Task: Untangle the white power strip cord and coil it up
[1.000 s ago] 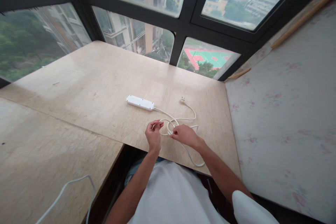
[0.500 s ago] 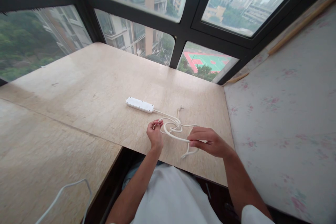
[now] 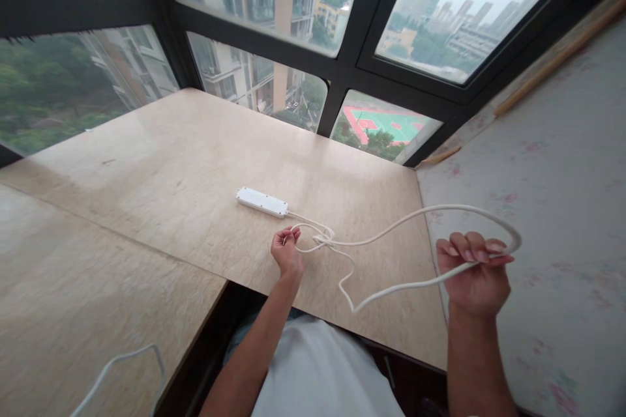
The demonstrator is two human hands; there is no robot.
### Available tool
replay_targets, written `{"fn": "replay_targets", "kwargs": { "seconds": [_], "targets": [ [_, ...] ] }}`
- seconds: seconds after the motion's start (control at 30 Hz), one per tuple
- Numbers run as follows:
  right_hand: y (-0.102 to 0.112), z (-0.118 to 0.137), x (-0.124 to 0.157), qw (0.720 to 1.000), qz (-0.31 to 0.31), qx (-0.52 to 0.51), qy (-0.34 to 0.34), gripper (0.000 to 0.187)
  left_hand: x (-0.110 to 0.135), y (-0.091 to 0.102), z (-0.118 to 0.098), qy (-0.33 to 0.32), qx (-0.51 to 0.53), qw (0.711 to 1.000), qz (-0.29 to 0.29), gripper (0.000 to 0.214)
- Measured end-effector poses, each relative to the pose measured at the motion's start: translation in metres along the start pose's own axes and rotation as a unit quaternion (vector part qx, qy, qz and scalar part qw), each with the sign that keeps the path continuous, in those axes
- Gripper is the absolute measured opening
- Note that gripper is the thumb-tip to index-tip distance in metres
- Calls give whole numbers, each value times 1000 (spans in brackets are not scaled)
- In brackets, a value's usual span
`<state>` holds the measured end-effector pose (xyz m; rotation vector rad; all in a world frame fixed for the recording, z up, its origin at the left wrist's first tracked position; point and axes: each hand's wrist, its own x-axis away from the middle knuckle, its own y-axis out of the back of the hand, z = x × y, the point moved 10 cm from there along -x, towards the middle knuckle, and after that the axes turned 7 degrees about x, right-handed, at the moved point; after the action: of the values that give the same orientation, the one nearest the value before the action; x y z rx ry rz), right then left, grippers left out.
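Note:
A white power strip [image 3: 262, 202] lies flat on the beige marble-look tabletop [image 3: 171, 163], its white cable [image 3: 391, 229] running right into a small knot-like tangle. My left hand [image 3: 286, 253] pinches the cable beside that tangle, just above the table's near edge. My right hand [image 3: 473, 272] is raised to the right, off the table, fingers curled round a long loop of the same cable that is pulled out in the air. The plug is not visible.
Large dark-framed windows [image 3: 342, 71] stand behind the table. A pale floral surface [image 3: 548, 163] adjoins the table on the right. Another white cable loop [image 3: 122, 365] lies on the lower-left tabletop. A dark gap opens at the table's near edge above my lap.
My right hand has swung far right and up, drawing a long cable loop out of the tangle. The left hand kept its pinch in place. The plug has left the tabletop.

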<state>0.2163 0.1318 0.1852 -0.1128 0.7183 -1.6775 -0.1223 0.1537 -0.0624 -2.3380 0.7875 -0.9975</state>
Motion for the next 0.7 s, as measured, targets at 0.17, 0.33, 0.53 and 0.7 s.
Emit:
{"fn": "replay_targets", "kwargs": {
  "seconds": [0.17,0.33,0.53,0.7],
  "targets": [
    [91,-32,6,987,-147,2,-70,29,-1,-1,1,-7,-7,1000,10,13],
    [192,-83,41,909,-340,119,-212,14,-1,-5,1,-24,-28,999,28,13],
    [232,-120,59,835,-313,346,-293,23,2,-9,-3,-43,-45,997,45,12],
    [183,-101,20,699,-123,692,-131,47,5,-10,-6,-51,-52,996,53,13]
  ]
}}
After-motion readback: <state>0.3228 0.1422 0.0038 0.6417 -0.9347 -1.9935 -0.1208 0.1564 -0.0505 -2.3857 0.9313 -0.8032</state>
